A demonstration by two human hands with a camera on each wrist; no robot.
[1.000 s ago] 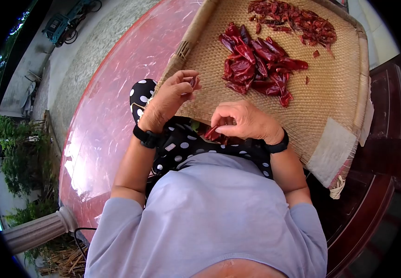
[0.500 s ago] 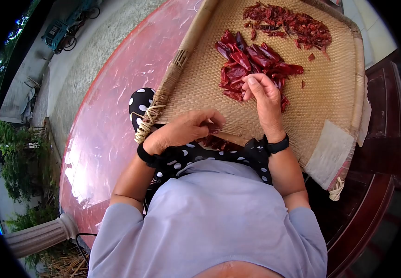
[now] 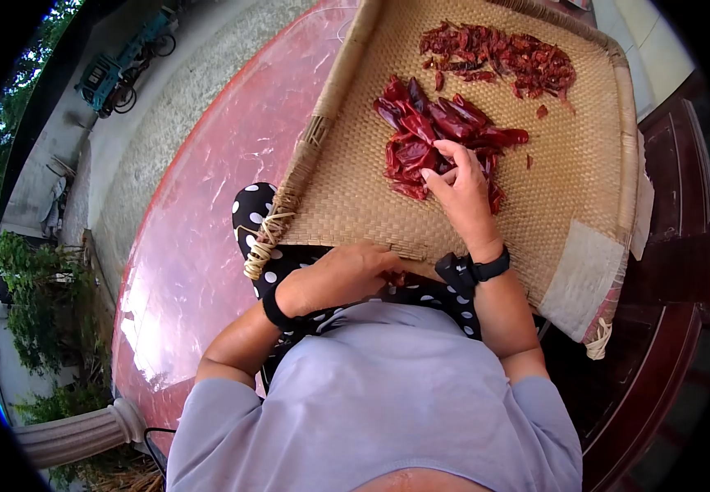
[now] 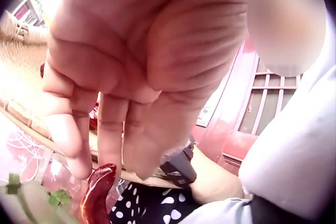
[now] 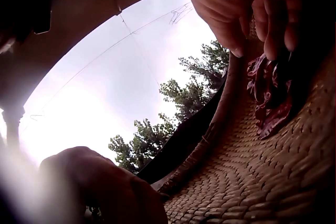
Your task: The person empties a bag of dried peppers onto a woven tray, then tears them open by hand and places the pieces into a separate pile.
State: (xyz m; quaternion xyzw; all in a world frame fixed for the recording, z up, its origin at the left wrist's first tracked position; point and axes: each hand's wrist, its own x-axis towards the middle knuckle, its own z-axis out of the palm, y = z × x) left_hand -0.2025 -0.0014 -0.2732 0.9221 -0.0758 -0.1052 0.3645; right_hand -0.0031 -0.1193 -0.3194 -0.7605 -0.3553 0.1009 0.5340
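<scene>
A pile of glossy dark red dried chilies [image 3: 420, 143] lies on the woven bamboo tray [image 3: 568, 180]. My right hand [image 3: 465, 193] reaches over its near side, thumb and forefinger apart, fingertips right at the chilies. In the right wrist view its fingers hang down close over the pile. My left hand [image 3: 342, 279] is low over the lap, below the tray's near edge. Its fingers [image 4: 110, 124] point down, loosely straight, in the left wrist view. A single red chili [image 4: 97, 195] shows just at their tips. More red pieces [image 3: 393, 279] are partly hidden beneath this hand.
Smaller, crumpled red chili pieces [image 3: 506, 57] are spread along the tray's far side. A red round table [image 3: 207, 230] with a shiny cover stands to the left. Polka-dot cloth [image 3: 252, 205] covers the lap. Dark red wooden furniture [image 3: 675, 180] is at the right.
My left hand has come down from the tray's left edge to the lap; the chili seen in it earlier no longer shows there. My right hand has gone from the lap to the pile.
</scene>
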